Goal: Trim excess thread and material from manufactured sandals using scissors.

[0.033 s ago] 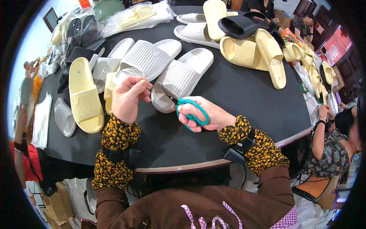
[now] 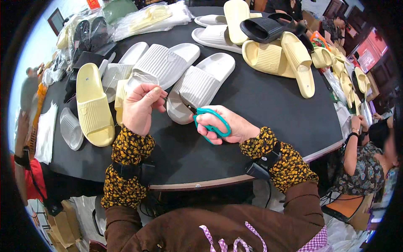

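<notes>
My right hand point(image 2: 224, 124) grips scissors point(image 2: 216, 122) with teal handles; their short dark blades point up and left at the heel of a white slide slipper point(image 2: 197, 88). Closed in a pinch, my left hand point(image 2: 145, 107) holds what look like thin clear strands point(image 2: 144, 77), which fan out above its fingers. Behind them lies a second white slide point(image 2: 168, 63) with a ribbed strap. A yellow slide point(image 2: 93, 111) rests left of my left hand, and part of another yellow slide point(image 2: 121, 98) shows beside my wrist.
On the dark table point(image 2: 268, 126), yellow slides point(image 2: 268, 59) and a black slide point(image 2: 262, 30) lie piled at the far right. Plastic-bagged slippers point(image 2: 153, 19) sit at the far left. A seated person point(image 2: 365, 159) works at the right; another person's arm shows at the left edge.
</notes>
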### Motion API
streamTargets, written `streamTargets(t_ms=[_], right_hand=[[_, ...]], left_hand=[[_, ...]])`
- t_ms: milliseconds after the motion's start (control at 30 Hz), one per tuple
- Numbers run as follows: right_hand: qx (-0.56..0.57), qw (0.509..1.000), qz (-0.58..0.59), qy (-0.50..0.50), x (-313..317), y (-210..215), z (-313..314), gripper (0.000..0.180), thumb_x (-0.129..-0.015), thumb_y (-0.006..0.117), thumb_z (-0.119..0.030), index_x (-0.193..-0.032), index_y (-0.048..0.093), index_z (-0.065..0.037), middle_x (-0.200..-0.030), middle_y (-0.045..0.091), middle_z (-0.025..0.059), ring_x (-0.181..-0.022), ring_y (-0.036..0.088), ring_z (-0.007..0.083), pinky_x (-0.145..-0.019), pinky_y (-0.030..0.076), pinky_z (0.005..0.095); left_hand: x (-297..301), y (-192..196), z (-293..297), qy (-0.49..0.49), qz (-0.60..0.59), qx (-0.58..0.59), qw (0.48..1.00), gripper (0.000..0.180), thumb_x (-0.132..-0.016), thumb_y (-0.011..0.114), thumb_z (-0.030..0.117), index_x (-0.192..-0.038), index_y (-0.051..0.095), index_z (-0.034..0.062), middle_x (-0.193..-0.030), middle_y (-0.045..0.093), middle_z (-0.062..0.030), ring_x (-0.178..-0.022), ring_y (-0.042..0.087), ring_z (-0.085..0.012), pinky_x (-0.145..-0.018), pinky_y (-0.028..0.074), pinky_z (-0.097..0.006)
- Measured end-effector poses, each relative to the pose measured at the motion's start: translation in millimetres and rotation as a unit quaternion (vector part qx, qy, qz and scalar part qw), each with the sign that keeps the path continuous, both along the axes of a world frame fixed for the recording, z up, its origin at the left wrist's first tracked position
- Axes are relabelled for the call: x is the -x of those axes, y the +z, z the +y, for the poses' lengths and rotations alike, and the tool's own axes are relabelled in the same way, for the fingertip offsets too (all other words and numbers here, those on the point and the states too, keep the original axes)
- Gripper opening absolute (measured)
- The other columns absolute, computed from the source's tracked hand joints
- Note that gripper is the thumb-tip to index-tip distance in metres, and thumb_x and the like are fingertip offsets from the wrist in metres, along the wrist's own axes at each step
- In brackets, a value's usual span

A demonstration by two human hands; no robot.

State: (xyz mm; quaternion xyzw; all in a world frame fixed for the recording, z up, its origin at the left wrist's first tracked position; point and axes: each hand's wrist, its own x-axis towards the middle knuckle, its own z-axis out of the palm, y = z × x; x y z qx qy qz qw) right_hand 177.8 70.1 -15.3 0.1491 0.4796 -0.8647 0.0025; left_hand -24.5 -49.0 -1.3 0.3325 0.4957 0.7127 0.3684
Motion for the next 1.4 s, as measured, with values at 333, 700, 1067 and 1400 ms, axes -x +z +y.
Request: streamTargets(t_ms=[333,700,1067,1400], right_hand=[[-0.014,1.000,0.001,0.028,2.2,-0.8,7.0,0.016,-0.088,0.055,-0.021,-0.093,0.051,-0.006,-0.067,0.055,0.0019,-0.047,0.048,0.0073,-0.037,0.038,0.0217],[-0.046,0.999,-0.010,0.028,-5.6,10.2,-3.7,0.031,-0.085,0.053,-0.014,-0.111,0.048,0.002,-0.069,0.053,0.0042,-0.049,0.047,0.0086,-0.039,0.038,0.0225],[-0.087,0.996,-0.007,-0.008,3.1,12.1,-11.1,0.036,-0.084,0.054,-0.024,-0.109,0.047,0.002,-0.066,0.049,0.0028,-0.045,0.042,0.0078,-0.037,0.034,0.0215],[-0.101,0.995,-0.018,-0.003,6.4,5.7,-13.9,0.037,-0.084,0.054,-0.023,-0.111,0.046,0.002,-0.067,0.049,0.0036,-0.044,0.041,0.0077,-0.037,0.034,0.0218]], left_hand=[[14.0,34.3,-69.0,0.114,0.066,-0.079,0.988,0.007,-0.088,0.053,0.004,-0.090,0.057,-0.0014,-0.082,0.062,-0.0125,-0.060,0.055,-0.0143,-0.055,0.047,-0.026],[73.9,-67.2,-289.3,0.550,-0.021,0.024,0.835,0.013,-0.086,0.059,0.008,-0.097,0.056,0.0007,-0.083,0.061,-0.0077,-0.064,0.054,-0.0116,-0.056,0.046,-0.026],[70.4,-252.0,-425.7,0.629,-0.232,0.161,0.724,0.020,-0.080,0.061,0.006,-0.098,0.054,0.0018,-0.081,0.061,-0.0152,-0.061,0.057,-0.0226,-0.055,0.055,-0.039],[64.0,-365.4,-457.1,0.084,0.493,0.689,0.525,0.020,-0.077,0.059,0.029,-0.086,0.063,0.0118,-0.086,0.066,-0.0053,-0.072,0.063,-0.0264,-0.061,0.052,-0.043]])
